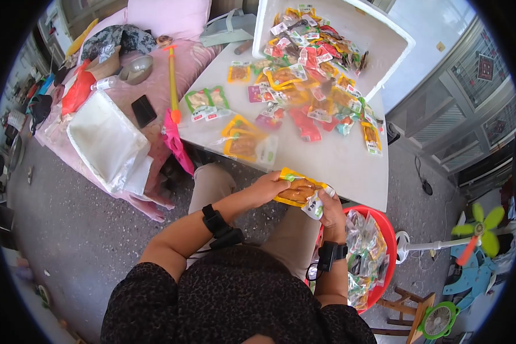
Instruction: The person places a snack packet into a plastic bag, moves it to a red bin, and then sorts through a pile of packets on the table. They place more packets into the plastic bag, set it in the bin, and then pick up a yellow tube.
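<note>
Dark patterned fabric of the person's top fills the lower edge of the view, and from it both forearms, each with a black wristband, reach forward over the lap. Up front, the left hand (268,188) pinches the near-left edge of a yellow snack packet (299,191) between thumb and fingers, while the right hand (330,211) closes on the packet's right end, where a small white packet (314,206) sits against its fingers. That yellow packet is held in the air just in front of the near edge of the white desk (350,166), above the person's knees. Just right of the right hand stands a red basin (389,241), filled with clear and green-printed packets. Farther out on the desk lie loose packets: two yellow ones (245,140) near the left edge, a green-edged pair (205,100) beyond them, and a dense heap of yellow, red and pink packets (312,80) spilling from a white foam box (384,34) tipped at the far end. Left of the desk, a pink-covered bed (155,80) carries a white foam lid (106,140), a black phone (143,110), a metal bowl (137,69) and an orange and pink water gun (173,109). At far right a green and orange fan (479,226) stands on the floor.
</note>
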Demonstrator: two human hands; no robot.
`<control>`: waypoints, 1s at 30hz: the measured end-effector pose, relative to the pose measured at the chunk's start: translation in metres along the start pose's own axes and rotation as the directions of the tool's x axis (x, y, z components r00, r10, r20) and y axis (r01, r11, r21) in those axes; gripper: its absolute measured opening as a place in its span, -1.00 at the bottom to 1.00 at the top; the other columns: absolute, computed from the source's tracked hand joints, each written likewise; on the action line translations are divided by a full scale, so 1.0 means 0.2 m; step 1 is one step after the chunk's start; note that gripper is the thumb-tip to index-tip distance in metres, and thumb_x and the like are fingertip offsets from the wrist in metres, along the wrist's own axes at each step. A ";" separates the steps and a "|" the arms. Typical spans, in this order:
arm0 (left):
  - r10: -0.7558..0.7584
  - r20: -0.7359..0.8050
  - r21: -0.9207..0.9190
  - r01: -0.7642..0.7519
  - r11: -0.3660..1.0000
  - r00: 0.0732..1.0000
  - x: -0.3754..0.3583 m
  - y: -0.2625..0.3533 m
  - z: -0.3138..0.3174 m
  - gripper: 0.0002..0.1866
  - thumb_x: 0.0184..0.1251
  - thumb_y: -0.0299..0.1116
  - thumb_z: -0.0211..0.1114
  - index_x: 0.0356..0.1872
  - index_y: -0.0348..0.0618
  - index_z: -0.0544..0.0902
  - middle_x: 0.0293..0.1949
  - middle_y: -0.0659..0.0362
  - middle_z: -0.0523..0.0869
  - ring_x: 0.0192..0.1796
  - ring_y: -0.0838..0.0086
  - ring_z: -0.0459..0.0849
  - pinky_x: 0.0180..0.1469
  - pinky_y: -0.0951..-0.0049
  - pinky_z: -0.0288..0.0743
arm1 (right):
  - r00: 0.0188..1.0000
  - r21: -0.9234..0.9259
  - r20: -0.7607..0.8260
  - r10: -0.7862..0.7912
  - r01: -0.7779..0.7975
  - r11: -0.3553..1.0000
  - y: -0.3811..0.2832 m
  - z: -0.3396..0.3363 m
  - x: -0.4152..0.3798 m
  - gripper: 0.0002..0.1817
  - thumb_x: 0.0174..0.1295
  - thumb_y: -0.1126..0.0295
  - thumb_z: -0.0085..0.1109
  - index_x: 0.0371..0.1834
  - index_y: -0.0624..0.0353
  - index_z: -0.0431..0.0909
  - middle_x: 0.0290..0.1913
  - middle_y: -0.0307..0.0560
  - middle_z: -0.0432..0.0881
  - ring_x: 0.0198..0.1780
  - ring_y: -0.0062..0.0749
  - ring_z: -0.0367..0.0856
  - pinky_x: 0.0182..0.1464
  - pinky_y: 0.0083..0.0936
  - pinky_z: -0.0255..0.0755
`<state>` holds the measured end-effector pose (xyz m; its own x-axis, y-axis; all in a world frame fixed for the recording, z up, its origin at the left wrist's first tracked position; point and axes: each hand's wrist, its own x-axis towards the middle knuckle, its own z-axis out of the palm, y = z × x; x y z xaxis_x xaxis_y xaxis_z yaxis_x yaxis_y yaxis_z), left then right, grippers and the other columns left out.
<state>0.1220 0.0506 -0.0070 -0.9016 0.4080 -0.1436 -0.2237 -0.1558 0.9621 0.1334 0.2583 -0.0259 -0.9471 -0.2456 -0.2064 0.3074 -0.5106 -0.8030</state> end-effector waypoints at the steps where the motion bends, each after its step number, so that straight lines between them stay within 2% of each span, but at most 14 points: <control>1: 0.020 -0.063 0.124 -0.012 0.992 0.998 0.03 -0.03 -0.02 -0.69 0.15 -0.35 0.01 -0.09 -0.27 0.38 -0.23 0.09 0.51 -0.20 0.49 0.48 -0.12 0.50 0.34 | 1.000 0.016 -0.025 -0.009 0.009 1.000 0.01 0.01 0.02 -0.74 0.11 0.42 -0.04 -0.16 0.31 0.32 -0.23 0.00 0.49 -0.26 -0.30 0.53 -0.24 -0.39 0.47; 3: 0.109 -0.202 0.407 -0.018 0.913 0.973 0.09 -0.03 -0.07 -0.68 0.11 -0.33 0.04 -0.13 -0.26 0.39 -0.25 0.05 0.51 -0.21 0.44 0.49 -0.16 0.48 0.36 | 0.996 0.053 -0.083 -0.035 0.039 0.998 0.01 0.04 0.05 -0.80 0.12 0.47 -0.09 -0.19 0.29 0.33 -0.27 -0.01 0.49 -0.29 -0.31 0.53 -0.26 -0.39 0.48; 5: 0.258 -0.318 0.685 0.033 0.728 0.913 0.13 0.01 -0.14 -0.68 0.09 -0.31 0.09 -0.16 -0.27 0.40 -0.27 0.05 0.48 -0.19 0.42 0.48 -0.17 0.46 0.37 | 0.986 0.096 -0.156 -0.064 0.080 0.992 0.00 0.08 0.07 -0.83 0.13 0.50 -0.13 -0.21 0.28 0.33 -0.29 -0.03 0.49 -0.29 -0.31 0.52 -0.24 -0.38 0.47; 8: 0.565 -0.197 0.954 0.025 0.299 0.801 0.16 0.02 -0.16 -0.63 -0.02 -0.24 0.17 -0.21 -0.26 0.41 -0.29 -0.01 0.46 -0.26 0.23 0.50 -0.23 0.32 0.39 | 0.969 0.148 -0.218 -0.116 0.150 0.978 0.00 0.05 0.15 -0.81 0.14 0.52 -0.18 -0.18 0.29 0.31 -0.29 -0.02 0.48 -0.28 -0.30 0.52 -0.22 -0.36 0.46; 9: 0.533 -0.202 0.959 0.055 0.279 0.822 0.18 0.02 -0.15 -0.60 -0.08 -0.18 0.19 -0.25 -0.24 0.42 -0.27 -0.01 0.47 -0.29 0.13 0.50 -0.24 0.22 0.39 | 0.956 0.156 -0.253 -0.146 0.189 0.970 0.01 0.07 0.17 -0.80 0.14 0.51 -0.19 -0.16 0.29 0.29 -0.26 -0.01 0.46 -0.23 -0.29 0.50 -0.18 -0.35 0.44; 12: 0.400 -0.223 0.971 0.168 0.168 0.889 0.19 0.05 -0.12 -0.67 -0.08 -0.20 0.17 -0.33 -0.22 0.44 -0.31 -0.01 0.48 -0.30 0.12 0.50 -0.26 0.23 0.39 | 0.936 0.125 -0.298 -0.189 0.235 0.964 0.03 0.04 0.25 -0.76 0.16 0.48 -0.17 -0.10 0.30 0.24 -0.19 0.03 0.44 -0.17 -0.25 0.48 -0.12 -0.30 0.42; 15: 0.367 -0.221 0.965 0.147 0.218 0.903 0.23 -0.03 -0.18 -0.77 -0.04 -0.26 0.10 -0.43 -0.22 0.45 -0.34 -0.02 0.49 -0.28 0.09 0.49 -0.26 0.22 0.39 | 0.937 0.132 -0.283 -0.206 0.251 0.959 0.06 0.05 0.29 -0.75 0.16 0.48 -0.19 -0.10 0.31 0.23 -0.20 0.04 0.44 -0.18 -0.23 0.48 -0.12 -0.29 0.42; 18: 0.388 -0.278 0.932 0.148 0.332 0.879 0.25 -0.08 -0.22 -0.83 -0.01 -0.34 0.02 -0.48 -0.23 0.46 -0.39 -0.04 0.50 -0.32 0.08 0.50 -0.30 0.20 0.38 | 0.954 0.140 -0.223 -0.199 0.233 0.962 0.06 0.07 0.32 -0.75 0.16 0.49 -0.20 -0.10 0.33 0.23 -0.19 0.05 0.44 -0.17 -0.22 0.48 -0.12 -0.27 0.42; 21: 0.450 -0.272 0.891 0.046 0.451 0.851 0.22 -0.07 -0.23 -0.86 0.00 -0.38 0.00 -0.49 -0.23 0.45 -0.40 -0.05 0.50 -0.34 0.07 0.49 -0.31 0.18 0.36 | 0.977 0.185 -0.167 -0.135 0.165 0.969 0.07 0.12 0.33 -0.76 0.15 0.50 -0.20 -0.11 0.34 0.23 -0.18 0.06 0.44 -0.17 -0.20 0.48 -0.13 -0.25 0.42; 24: 0.463 -0.282 0.906 0.074 0.417 0.840 0.19 -0.04 -0.22 -0.87 -0.01 -0.39 0.01 -0.49 -0.23 0.45 -0.43 -0.05 0.50 -0.35 0.08 0.49 -0.32 0.18 0.35 | 0.986 0.185 -0.131 -0.104 0.127 0.975 0.09 0.15 0.36 -0.77 0.14 0.51 -0.20 -0.12 0.33 0.23 -0.17 0.07 0.44 -0.18 -0.19 0.49 -0.15 -0.23 0.43; 27: 0.486 -0.334 0.889 0.098 0.447 0.808 0.15 0.00 -0.22 -0.88 -0.01 -0.39 0.02 -0.50 -0.23 0.44 -0.44 -0.06 0.49 -0.36 0.08 0.48 -0.32 0.18 0.35 | 0.988 0.144 -0.125 -0.092 0.110 0.984 0.06 0.15 0.37 -0.78 0.14 0.52 -0.20 -0.14 0.32 0.24 -0.19 0.07 0.45 -0.19 -0.19 0.50 -0.16 -0.23 0.45; 30: 0.612 -0.320 0.873 -0.026 0.487 0.724 0.19 -0.06 -0.29 -0.89 -0.01 -0.40 0.02 -0.50 -0.22 0.44 -0.44 -0.06 0.50 -0.39 0.07 0.49 -0.37 0.16 0.35 | 0.985 0.102 -0.165 -0.054 0.072 0.992 0.02 0.16 0.34 -0.77 0.14 0.53 -0.22 -0.12 0.34 0.21 -0.19 0.07 0.44 -0.22 -0.20 0.51 -0.19 -0.28 0.45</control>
<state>0.0690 0.0148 -0.0370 -0.9077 -0.0880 0.4104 0.2373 0.6988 0.6748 0.0737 0.2126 -0.0249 -0.9646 -0.0779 -0.2521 0.2464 -0.6080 -0.7547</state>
